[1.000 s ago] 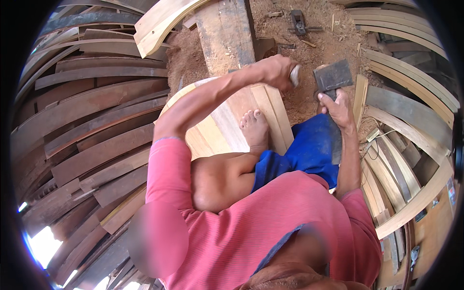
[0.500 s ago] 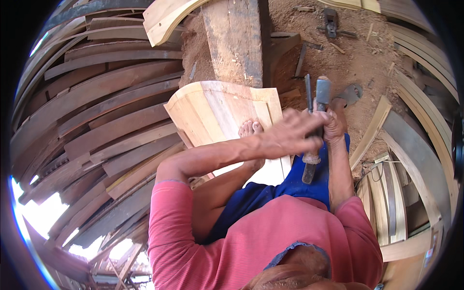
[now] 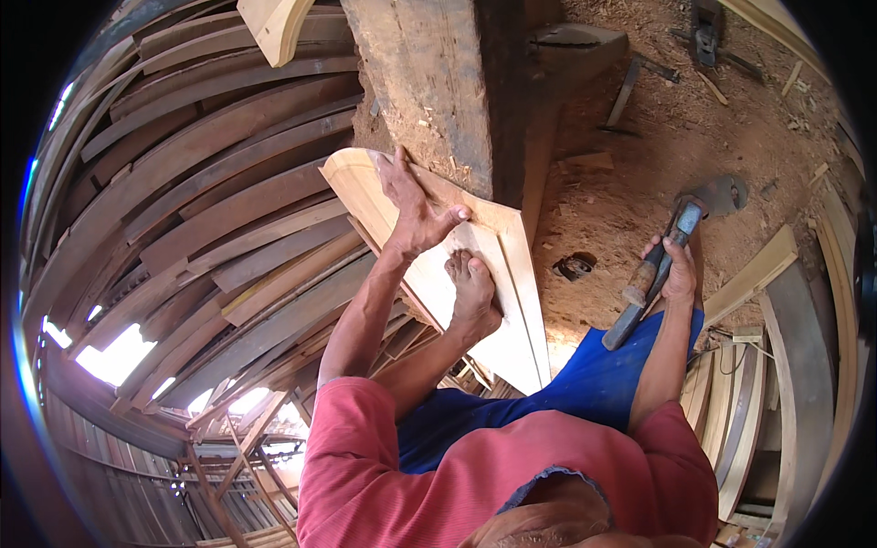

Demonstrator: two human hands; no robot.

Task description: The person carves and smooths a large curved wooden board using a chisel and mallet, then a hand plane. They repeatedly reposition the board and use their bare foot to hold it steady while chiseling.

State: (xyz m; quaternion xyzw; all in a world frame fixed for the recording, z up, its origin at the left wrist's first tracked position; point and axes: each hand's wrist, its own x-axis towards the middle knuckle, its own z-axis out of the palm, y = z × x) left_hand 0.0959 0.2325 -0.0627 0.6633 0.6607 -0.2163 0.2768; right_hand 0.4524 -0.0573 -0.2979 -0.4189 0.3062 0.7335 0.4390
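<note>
My left hand [image 3: 416,215] rests on the far part of a pale wooden panel [image 3: 498,356], thumb spread to the right and fingers reaching its curved far edge. The panel leans against a thick timber beam [image 3: 425,82], and my bare foot [image 3: 475,292] presses on its face. Off to the right, my right hand [image 3: 678,272] is closed around two tools held together. One is a chisel [image 3: 645,276] with a worn wooden handle; the other is a long blue-grey bar-like tool [image 3: 625,327], whose exact kind I cannot make out.
Stacked curved planks [image 3: 228,173] fill the left side. A hand plane [image 3: 703,41] and a hammer-like tool [image 3: 630,87] lie on the sawdust-covered ground at the far right. More curved boards [image 3: 804,365] stand at the right. Another shaped wooden piece [image 3: 274,27] sits at far left.
My left hand has left the tools by my right hand and moved left onto the panel. My right hand has shifted right with the tools. The panel now sits tilted more steeply.
</note>
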